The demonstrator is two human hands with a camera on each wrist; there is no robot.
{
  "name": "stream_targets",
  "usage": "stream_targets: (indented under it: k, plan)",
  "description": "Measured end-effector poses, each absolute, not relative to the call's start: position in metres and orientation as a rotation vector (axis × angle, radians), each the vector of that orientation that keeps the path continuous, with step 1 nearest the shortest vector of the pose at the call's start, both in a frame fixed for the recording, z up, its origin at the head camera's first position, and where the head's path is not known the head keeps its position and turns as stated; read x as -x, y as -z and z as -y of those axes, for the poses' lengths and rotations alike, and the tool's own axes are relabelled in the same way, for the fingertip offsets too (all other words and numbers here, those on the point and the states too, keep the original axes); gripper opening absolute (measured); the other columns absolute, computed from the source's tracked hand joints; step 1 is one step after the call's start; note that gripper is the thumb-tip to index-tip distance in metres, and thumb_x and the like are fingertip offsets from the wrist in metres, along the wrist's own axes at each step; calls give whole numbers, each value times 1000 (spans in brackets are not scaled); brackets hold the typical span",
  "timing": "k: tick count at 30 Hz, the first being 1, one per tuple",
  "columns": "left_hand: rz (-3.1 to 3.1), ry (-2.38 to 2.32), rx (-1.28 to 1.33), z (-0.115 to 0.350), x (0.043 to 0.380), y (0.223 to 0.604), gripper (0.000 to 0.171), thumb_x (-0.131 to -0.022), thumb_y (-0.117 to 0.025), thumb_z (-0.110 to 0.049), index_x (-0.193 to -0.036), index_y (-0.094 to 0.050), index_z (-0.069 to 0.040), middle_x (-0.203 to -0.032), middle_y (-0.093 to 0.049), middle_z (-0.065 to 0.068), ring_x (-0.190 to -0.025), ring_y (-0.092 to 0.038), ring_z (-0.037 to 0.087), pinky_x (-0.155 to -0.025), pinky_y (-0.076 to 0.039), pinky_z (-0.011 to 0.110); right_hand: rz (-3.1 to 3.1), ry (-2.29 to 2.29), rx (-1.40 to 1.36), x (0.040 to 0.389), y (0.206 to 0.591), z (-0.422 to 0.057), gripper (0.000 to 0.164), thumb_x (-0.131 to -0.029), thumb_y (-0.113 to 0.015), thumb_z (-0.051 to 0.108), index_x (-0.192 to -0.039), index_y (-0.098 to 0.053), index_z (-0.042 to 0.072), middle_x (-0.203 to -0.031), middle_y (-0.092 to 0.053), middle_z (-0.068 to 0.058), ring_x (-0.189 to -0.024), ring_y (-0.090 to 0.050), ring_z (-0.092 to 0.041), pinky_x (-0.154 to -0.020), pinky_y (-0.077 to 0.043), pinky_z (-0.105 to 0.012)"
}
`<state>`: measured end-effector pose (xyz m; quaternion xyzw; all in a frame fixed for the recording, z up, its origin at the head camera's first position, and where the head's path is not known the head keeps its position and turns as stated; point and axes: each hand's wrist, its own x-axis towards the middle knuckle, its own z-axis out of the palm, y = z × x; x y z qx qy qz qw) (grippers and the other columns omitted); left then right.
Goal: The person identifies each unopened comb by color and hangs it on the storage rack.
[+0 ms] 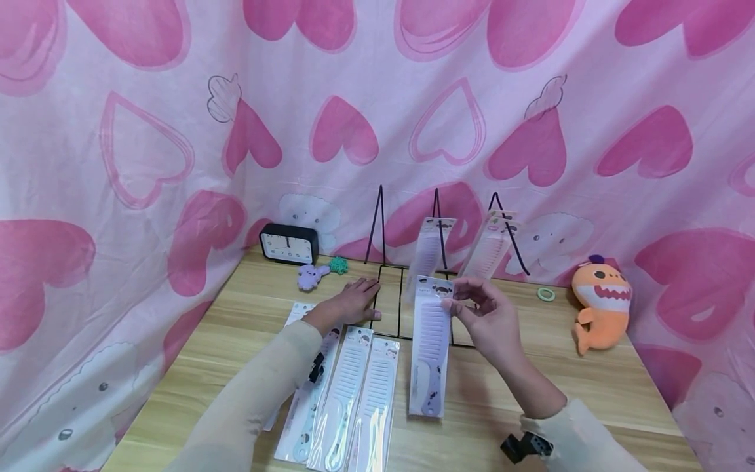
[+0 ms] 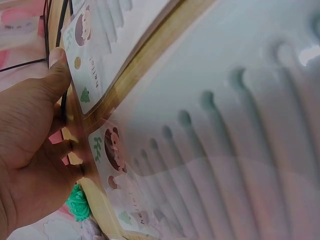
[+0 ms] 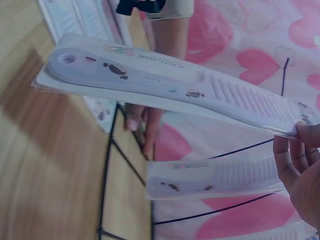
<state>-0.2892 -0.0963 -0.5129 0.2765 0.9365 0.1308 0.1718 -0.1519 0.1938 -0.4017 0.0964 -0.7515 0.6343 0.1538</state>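
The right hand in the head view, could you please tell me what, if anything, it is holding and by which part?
The right hand pinches a packaged comb by the right edge, near the top end.

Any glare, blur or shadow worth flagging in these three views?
Head: light is fairly even, clock dial readable; left wrist: dim, a white glare spot on the nearest comb packet, which looks out of focus; right wrist: a broad shadow on the table, the left hand slightly blurred.
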Motion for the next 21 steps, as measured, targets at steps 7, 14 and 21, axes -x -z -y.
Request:
stream_targets:
  k: [7, 14, 21]
  plan:
    - [-2658, -391, -782, 96, 289, 513, 85, -113, -61, -48, -175, -25, -3, -186, -17, 16, -173, -12, 43, -141, -16, 63, 2051, -1847, -301, 156, 389, -196, 36, -86, -82, -22, -119, -70, -15, -105, -75, 9, -90, -73, -3, -81, -68, -21]
    - [-2665, -399, -781, 96, 289, 515, 85, -113, -61, -48, -175, -25, -2, -186, -17, 16, -173, -12, 44, -141, -16, 64, 2049, -1825, -297, 158, 384, -197, 36, -86, -82, -21, -119, -70, -14, -104, -75, 10, -89, -72, -3, -79, -67, -19]
    - [-2663, -387, -781, 96, 289, 514, 86, -113, -61, -48, -175, -24, -3, -186, -17, 16, -173, -11, 43, -141, -15, 64, 2056, -1809, -277, 157, 383, -197, 36, -87, -81, -20, -121, -71, -12, -105, -74, 7, -91, -71, -6, -83, -68, -21]
